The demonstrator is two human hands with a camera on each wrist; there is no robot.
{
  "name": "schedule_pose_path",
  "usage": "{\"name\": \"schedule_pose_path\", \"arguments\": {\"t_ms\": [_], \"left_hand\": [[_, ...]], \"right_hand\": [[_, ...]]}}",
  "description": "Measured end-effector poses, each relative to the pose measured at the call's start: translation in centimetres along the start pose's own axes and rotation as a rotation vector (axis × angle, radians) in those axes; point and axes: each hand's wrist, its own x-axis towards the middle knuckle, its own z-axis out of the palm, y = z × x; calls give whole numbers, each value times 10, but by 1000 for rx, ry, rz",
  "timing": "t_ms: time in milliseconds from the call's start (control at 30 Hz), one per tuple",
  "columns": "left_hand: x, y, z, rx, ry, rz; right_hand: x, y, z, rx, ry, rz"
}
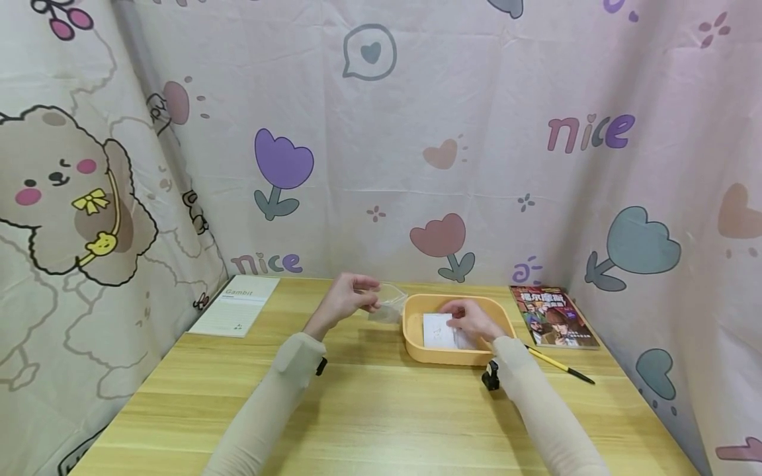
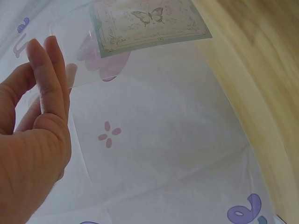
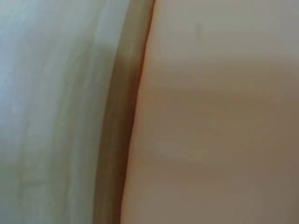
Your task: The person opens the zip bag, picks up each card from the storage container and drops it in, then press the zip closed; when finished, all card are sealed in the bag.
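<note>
Pinching a clear plastic bag (image 1: 387, 313) near its left edge with the left hand (image 1: 348, 297), bringing thumb and fingertips nearly together. Hanging beside the left end of a yellow plastic basket (image 1: 452, 357), containing a butterfly-printed card (image 2: 150, 23) with a grey-green border.

Reaching into the basket with the right hand (image 1: 473, 320), bending the fingers and apparently pinching the upper right corner of a white card (image 1: 438, 332), though not confirming this from the badly blurred right wrist view.

Judging the bag as light, thin and slippery, flexing readily in the loose film and stiffening where backed by the printed card. Recommending a hold on the card's edge through the film, avoiding creases. Rating the white card as light and likely bendable; favouring a flat pinch near a corner, without squeezing hard.

Supporting the basket on a smooth wood-grain tabletop (image 1: 381, 413). Noting a yellow-and-black pen (image 1: 562, 365) to the right, just in front of an illustrated magazine (image 1: 555, 317); noting a white notepad (image 1: 234, 307) marked "Gambit" at far left. Enclosing the table at back and sides with pale fabric curtains (image 1: 363, 132), bearing printed tulips, hearts and a bear.
</note>
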Motion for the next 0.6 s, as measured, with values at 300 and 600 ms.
{"name": "schedule_pose_path", "arguments": {"t_ms": [300,600], "left_hand": [[-1,1,0,6,-2,0],[1,2,1,1,-7,10]], "right_hand": [[-6,-2,-8,137,22,-11],[-8,-8,-13,262,101,-80]]}}
